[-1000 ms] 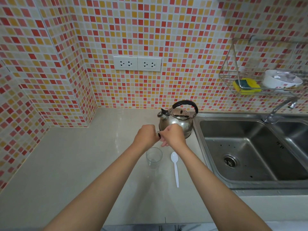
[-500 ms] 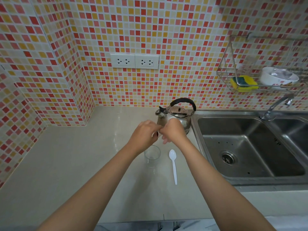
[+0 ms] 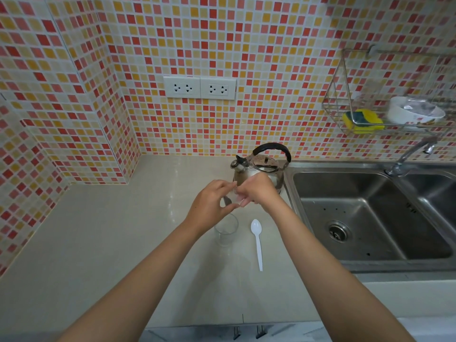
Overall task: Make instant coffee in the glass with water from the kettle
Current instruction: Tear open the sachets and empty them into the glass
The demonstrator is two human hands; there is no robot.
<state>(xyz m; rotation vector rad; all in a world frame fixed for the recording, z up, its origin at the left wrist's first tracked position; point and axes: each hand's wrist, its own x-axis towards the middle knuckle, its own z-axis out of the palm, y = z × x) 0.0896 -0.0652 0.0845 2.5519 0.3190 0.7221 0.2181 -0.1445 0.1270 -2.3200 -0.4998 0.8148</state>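
An empty clear glass stands on the beige counter. A white plastic spoon lies just to its right. Behind them sits a steel kettle with a black handle, next to the sink. My left hand and my right hand meet just above and behind the glass. Their fingertips pinch a small pale sachet, which is blurred and mostly hidden by the fingers.
A steel double sink with a tap lies to the right. A wire rack on the tiled wall holds a yellow sponge and a white bowl. Two wall sockets sit above the counter.
Both hands stay together over the glass. The left fingers have spread slightly and the fingertips have shifted on the small item between them. Glass, spoon and kettle have not moved.
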